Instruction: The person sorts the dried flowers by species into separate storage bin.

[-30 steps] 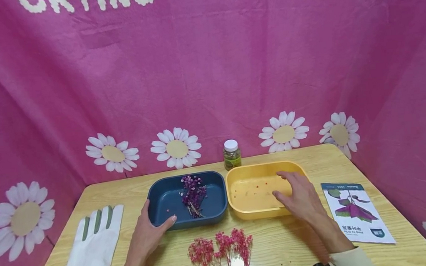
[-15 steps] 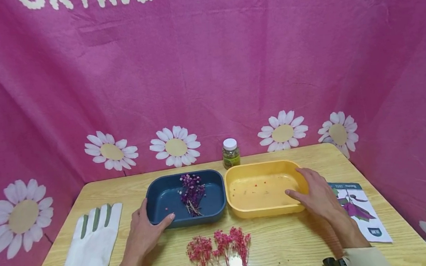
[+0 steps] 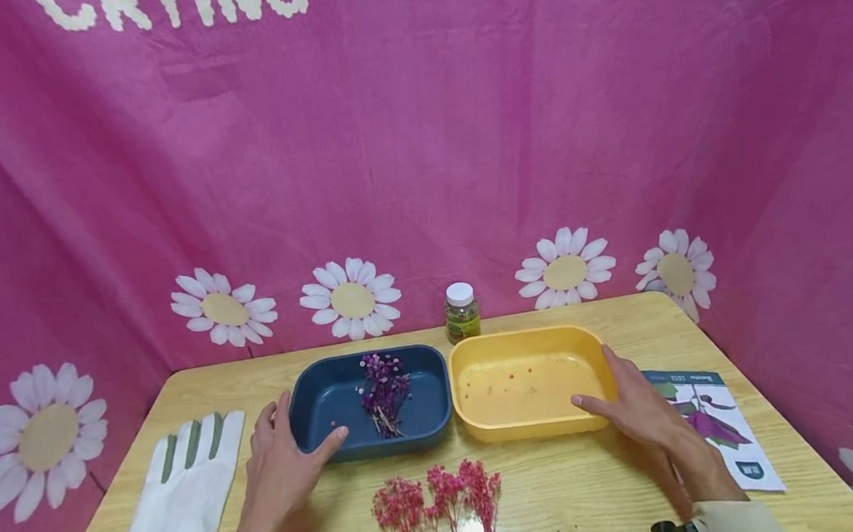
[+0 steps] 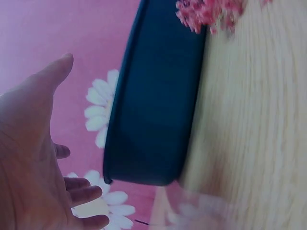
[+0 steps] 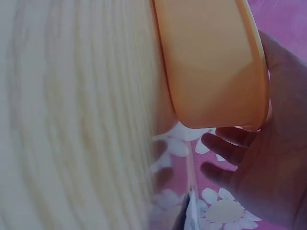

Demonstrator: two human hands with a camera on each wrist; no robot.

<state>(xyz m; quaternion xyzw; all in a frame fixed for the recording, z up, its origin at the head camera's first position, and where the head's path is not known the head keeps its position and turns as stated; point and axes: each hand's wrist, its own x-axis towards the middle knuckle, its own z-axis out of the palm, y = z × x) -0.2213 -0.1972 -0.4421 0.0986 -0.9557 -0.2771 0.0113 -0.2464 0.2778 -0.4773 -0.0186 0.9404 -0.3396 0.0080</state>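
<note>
A dark blue tray stands on the table with a bunch of purple dried flowers lying in it. My left hand is at its left end, fingers spread; the left wrist view shows the hand a little apart from the tray wall. Beside it is a yellow tray with a few small crumbs inside. At that tray's right end is my right hand, thumb by the front rim. The right wrist view shows its fingers loosely bent near the end wall; contact is unclear.
Pink dried flowers lie in front of the trays. A white-lidded jar stands behind them. White gloves lie at left, a printed packet at right, partly under the right arm. A pink cloth hangs round the table.
My right hand has moved right, from over the yellow tray's inside to its right end. My left hand has shifted slightly left. Both trays look unmoved on the table.
</note>
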